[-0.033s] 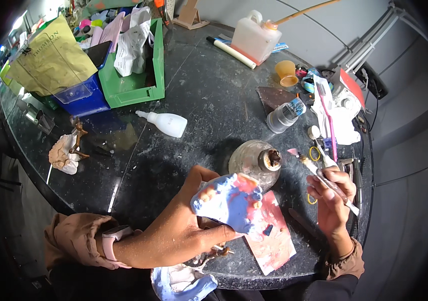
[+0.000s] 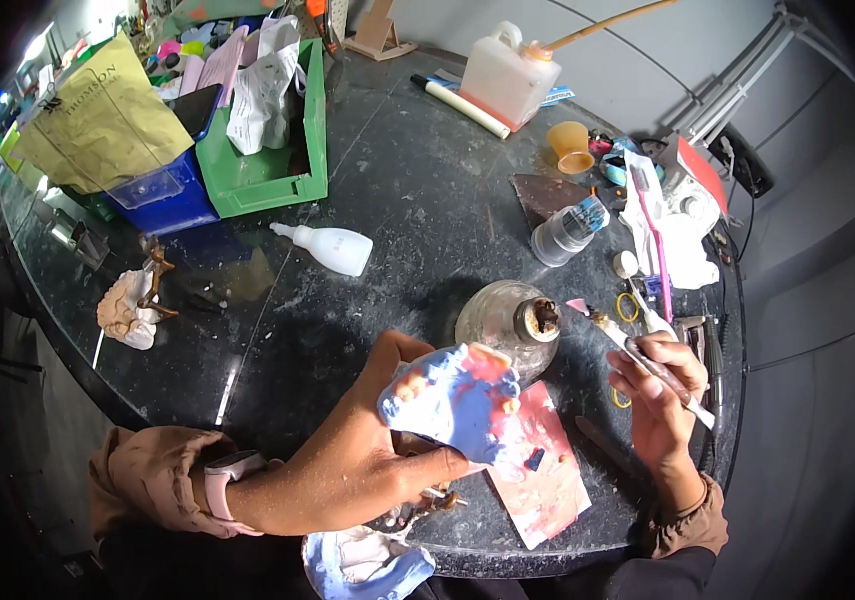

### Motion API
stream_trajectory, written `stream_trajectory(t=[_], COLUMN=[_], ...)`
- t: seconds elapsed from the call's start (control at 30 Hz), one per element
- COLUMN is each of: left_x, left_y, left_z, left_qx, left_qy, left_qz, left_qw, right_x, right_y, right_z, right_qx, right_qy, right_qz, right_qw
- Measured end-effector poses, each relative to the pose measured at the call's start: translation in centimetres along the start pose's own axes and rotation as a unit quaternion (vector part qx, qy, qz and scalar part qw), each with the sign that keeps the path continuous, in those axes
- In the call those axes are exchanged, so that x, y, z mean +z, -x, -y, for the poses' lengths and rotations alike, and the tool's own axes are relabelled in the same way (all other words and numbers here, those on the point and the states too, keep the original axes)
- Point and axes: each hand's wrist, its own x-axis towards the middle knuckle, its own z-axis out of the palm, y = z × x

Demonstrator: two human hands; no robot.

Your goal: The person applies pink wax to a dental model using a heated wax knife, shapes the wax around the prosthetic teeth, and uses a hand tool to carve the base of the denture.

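Note:
My left hand (image 2: 387, 440) is closed on a blue dental cast (image 2: 442, 405), with pink wax and tooth-coloured pieces on it. My right hand (image 2: 662, 390) grips a slender metal wax tool (image 2: 652, 365) whose upper tip has a pink bit by it, just right of a glass spirit burner (image 2: 492, 335) with a dark wick. Under and right of the cast lies a stained pink wax sheet (image 2: 537, 500) with a small dark piece on it. Another blue-and-white cast (image 2: 367, 565) sits at the front edge, partly out of view.
A green bin (image 2: 262, 190) and blue bin (image 2: 157, 205) stand back left, near a cast on an articulator (image 2: 127, 310). A squeeze bottle (image 2: 332, 250), clear cylinder (image 2: 562, 240), plastic jug (image 2: 507, 85), orange cup (image 2: 570, 148) and pink toothbrush (image 2: 659, 245) also rest on the dark bench.
My right hand and its tool have shifted very slightly left, and the cast in my left hand has moved a few pixels the same way.

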Motion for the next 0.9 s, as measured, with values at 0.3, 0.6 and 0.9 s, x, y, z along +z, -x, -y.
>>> stream_trajectory(t=[0.3,0.6,0.9], left_x=[-0.2,-0.1,0.2], left_y=[0.0,-0.2,0.0], left_z=[-0.2,0.2,-0.1], left_qx=[-0.011,0.001,-0.005], left_qy=[0.022,0.007,0.03], left_qz=[-0.01,-0.01,-0.008], left_qw=[1.0,1.0,0.999], right_x=[0.1,-0.3,1.3], right_y=[-0.1,0.6,0.1], right_z=[-0.3,0.0,1.9], right_qx=[0.04,-0.043,-0.068], right_qy=[-0.007,0.032,0.153], right_qz=[0.016,0.077,0.218], right_qw=[0.999,0.996,0.961])
